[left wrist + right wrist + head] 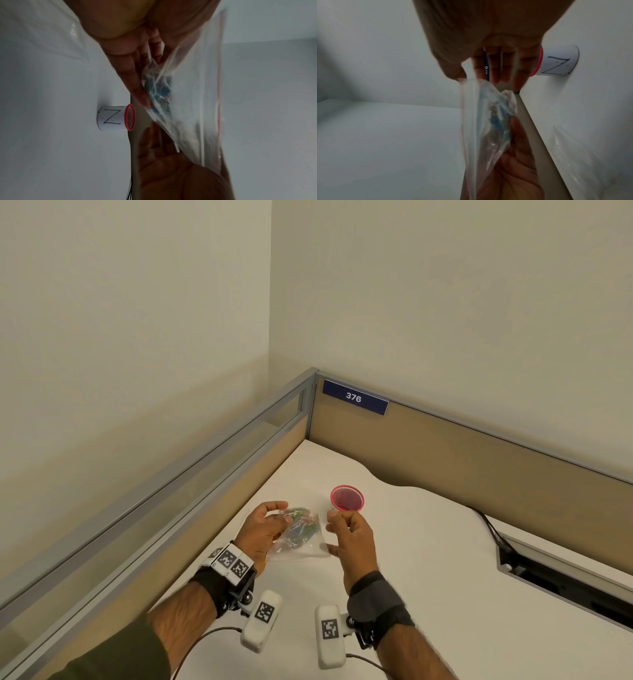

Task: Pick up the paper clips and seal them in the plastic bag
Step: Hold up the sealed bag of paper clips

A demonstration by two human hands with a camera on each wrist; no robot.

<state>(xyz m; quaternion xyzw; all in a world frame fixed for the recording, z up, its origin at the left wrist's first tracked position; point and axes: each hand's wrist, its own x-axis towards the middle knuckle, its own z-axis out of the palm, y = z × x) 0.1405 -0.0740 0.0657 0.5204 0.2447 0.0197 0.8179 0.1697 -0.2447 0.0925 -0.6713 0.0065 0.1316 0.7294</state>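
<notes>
A clear zip plastic bag (303, 546) with a thin red line near its mouth hangs between both hands above the white desk (428, 559). Several coloured paper clips (301, 523) lie bunched inside it. My left hand (286, 512) grips the bag's left side, its fingers curled round the clump of clips (159, 89). My right hand (333, 520) pinches the bag's right edge (465, 81) between thumb and fingers. In the right wrist view the bag (481, 121) stretches from that pinch down to the left hand's palm (513, 166). Whether the zip is closed cannot be made out.
A small red-rimmed cup (346, 498) with a white label stands on the desk just behind the hands. Tan partition walls (445, 446) close the desk at the back and left. A cable slot (561, 583) with black cords lies at the right.
</notes>
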